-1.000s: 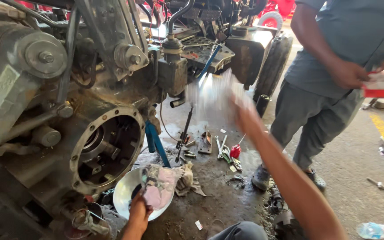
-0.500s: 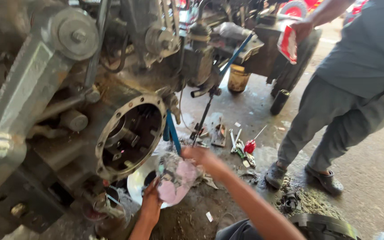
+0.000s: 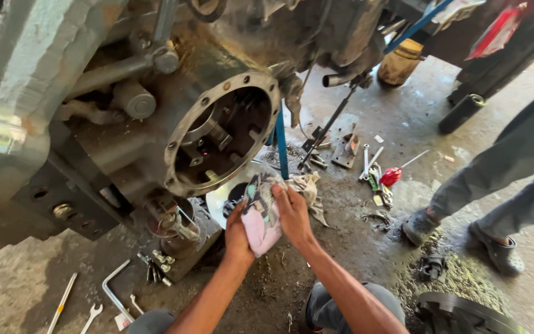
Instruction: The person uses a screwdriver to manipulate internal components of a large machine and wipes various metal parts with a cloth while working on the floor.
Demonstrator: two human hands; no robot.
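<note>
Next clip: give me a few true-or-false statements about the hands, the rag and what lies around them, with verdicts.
1. Both hands, left hand and right hand, grip a pink rag. True.
2. The round housing opening is closed by a cover. False: it is open, with parts visible inside.
3. A red-handled screwdriver lies on the floor right of the hands. True.
4. The bystander is barefoot. False: dark shoes are on both feet.
5. Wrenches lie at lower left. True.

Right hand [image 3: 292, 213] down from mid-air onto pink rag [image 3: 259, 218], now joined with left hand [image 3: 237, 232]
</note>
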